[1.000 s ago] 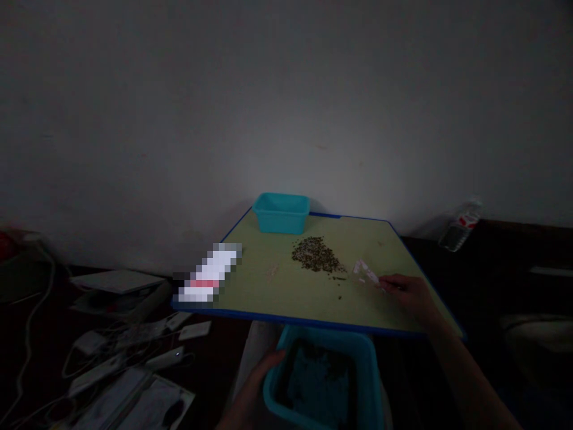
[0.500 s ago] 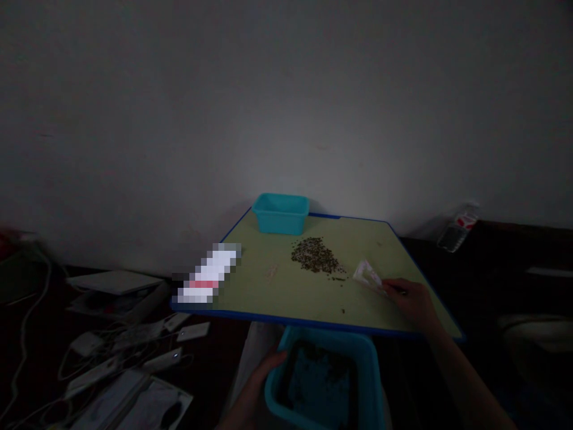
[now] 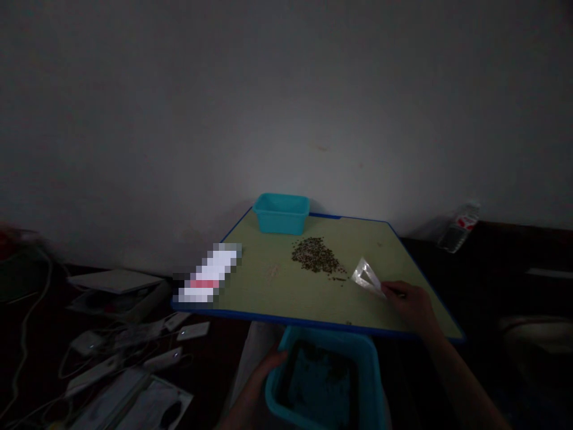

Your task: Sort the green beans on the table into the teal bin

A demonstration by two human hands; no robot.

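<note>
My right hand [image 3: 409, 301] rests on the green table [image 3: 290, 292] near its right edge, fingers closed on a clear triangular ruler [image 3: 366, 276] that stands tilted on the surface. Just left of the ruler lies a pile of small dark seeds [image 3: 317, 255]. My left hand [image 3: 257, 385] grips the left rim of a teal tub [image 3: 324, 379] held below the table's front edge; dark seeds lie inside it. The room is dim.
A second, smaller teal tub [image 3: 281, 212] stands at the table's back edge against the wall. A pixelated white and red object [image 3: 208, 273] lies on the table's left corner. Cables, chargers and papers [image 3: 125, 358] cover the floor at left. A plastic bottle [image 3: 459, 227] stands at right.
The ruler in my right hand has tipped up from lying nearly flat to standing on edge, close to the seed pile. My left hand and the tub have hardly moved.
</note>
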